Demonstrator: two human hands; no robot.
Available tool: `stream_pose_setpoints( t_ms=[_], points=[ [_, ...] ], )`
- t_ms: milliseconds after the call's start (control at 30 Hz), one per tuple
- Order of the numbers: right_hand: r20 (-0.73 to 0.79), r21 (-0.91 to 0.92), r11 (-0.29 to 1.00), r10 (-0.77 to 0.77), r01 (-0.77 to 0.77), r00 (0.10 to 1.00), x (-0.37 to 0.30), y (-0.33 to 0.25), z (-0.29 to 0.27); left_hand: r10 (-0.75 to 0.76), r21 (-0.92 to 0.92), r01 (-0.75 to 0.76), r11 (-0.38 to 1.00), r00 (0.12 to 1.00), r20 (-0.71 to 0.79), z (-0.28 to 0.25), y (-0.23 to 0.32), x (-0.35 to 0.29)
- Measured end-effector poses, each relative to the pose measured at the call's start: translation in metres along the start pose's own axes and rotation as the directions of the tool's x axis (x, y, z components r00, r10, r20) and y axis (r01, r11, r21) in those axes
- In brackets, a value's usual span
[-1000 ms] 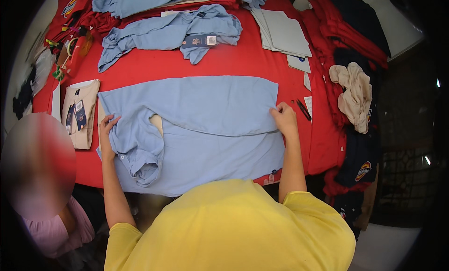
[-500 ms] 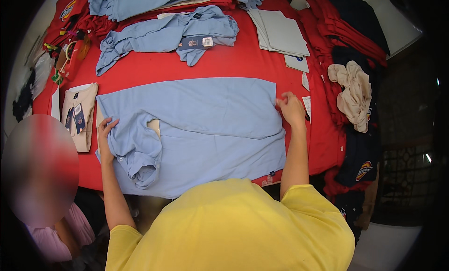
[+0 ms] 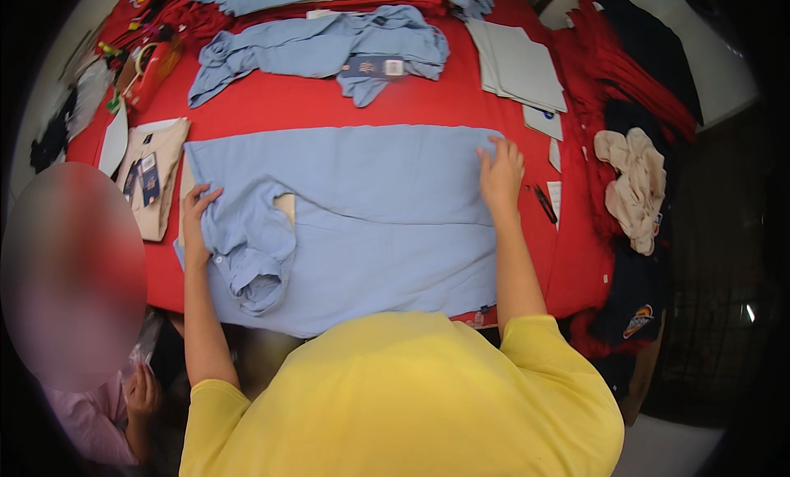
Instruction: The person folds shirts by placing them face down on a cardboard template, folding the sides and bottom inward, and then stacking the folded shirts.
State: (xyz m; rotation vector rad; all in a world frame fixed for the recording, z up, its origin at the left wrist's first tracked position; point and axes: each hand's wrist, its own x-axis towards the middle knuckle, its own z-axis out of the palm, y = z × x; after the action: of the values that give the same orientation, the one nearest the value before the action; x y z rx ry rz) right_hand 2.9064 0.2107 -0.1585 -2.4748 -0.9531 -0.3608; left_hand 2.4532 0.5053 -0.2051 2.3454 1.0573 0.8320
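Observation:
A light blue shirt [image 3: 395, 189] lies spread across the red-covered table in front of me, one side folded over lengthwise. Its rolled, bunched part with a round opening sits at the left, where a cream-coloured board [image 3: 285, 207] shows through a gap. My left hand [image 3: 197, 218] rests against the shirt's left edge, fingers apart on the cloth. At the far right corner, my right hand [image 3: 501, 177] touches the shirt's edge with its fingers spread.
Another blue shirt with a dark tag [image 3: 309, 53] lies beyond. A folded beige garment [image 3: 164, 160] is at left, grey-white sheets [image 3: 518, 66] at far right. Small black snips [image 3: 544, 204] lie right of my arm. A person with a clear bag [image 3: 141, 345] sits at lower left.
My right hand has moved up along the shirt's right edge to the far corner, fingers more spread. My left hand stays at the left edge. The view has shifted slightly.

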Motion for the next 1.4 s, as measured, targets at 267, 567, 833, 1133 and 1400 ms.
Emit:
stream_pose_setpoints(
  t_ms=[267,567,833,1133,1400],
  points=[
    [0.154,-0.111,0.968,-0.205,0.223,0.967,-0.028,0.028,0.02,-0.013,-0.069,0.013,0.998,1.0,0.003,0.006,-0.005,0.002],
    [0.111,0.629,0.454,-0.856,0.631,0.505,-0.16,-0.24,-0.002,0.118,0.042,-0.113,0.993,0.982,-0.146,0.009,0.01,0.0],
    [0.631,0.775,0.322,-0.351,-0.544,0.692,-0.101,-0.206,-0.014,0.014,0.01,-0.015,1.0,0.993,0.121,-0.011,-0.005,0.005],
    [-0.275,0.947,0.151,0.837,0.284,0.472,-0.034,0.139,-0.15,-0.027,-0.04,0.036,0.999,0.978,0.209,-0.016,0.005,0.011],
    [0.179,0.725,0.602,-0.633,0.334,0.753,-0.181,-0.164,-0.05,0.05,0.193,-0.093,0.977,0.975,0.215,-0.026,0.031,-0.005]
  ],
)
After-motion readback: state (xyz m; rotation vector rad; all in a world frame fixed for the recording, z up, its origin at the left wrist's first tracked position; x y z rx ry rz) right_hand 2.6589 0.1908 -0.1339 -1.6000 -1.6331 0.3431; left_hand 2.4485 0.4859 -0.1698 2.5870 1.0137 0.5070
